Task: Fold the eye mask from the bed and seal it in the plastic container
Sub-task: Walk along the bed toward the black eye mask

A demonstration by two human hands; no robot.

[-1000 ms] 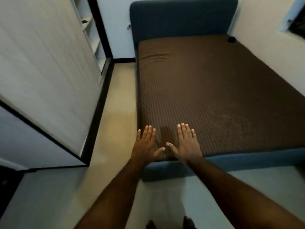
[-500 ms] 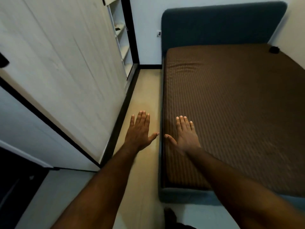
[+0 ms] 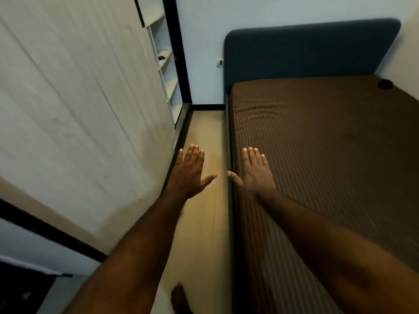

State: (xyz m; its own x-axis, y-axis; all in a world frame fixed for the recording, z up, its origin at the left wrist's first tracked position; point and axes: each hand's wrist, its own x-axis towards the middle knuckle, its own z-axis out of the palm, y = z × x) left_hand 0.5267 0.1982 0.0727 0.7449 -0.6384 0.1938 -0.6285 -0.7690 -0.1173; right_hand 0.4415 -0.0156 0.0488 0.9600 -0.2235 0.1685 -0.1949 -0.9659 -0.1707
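Note:
A small black eye mask (image 3: 385,83) lies on the far right corner of the bed (image 3: 328,143), close to the blue headboard (image 3: 310,51). The bed has a brown striped cover. My left hand (image 3: 189,172) is stretched out flat over the beige floor strip beside the bed, fingers straight, holding nothing. My right hand (image 3: 255,172) is stretched out flat over the bed's left edge, also empty. Both hands are far from the eye mask. No plastic container is in view.
A tall pale wardrobe (image 3: 79,121) with black trim fills the left side. Open shelves (image 3: 166,64) stand behind it by the far wall. A narrow floor aisle (image 3: 204,137) runs between wardrobe and bed. My foot (image 3: 180,298) shows at the bottom.
The view has swung from the foot of the bed to its left side. Both hands stayed flat and empty, now over the aisle and bed edge.

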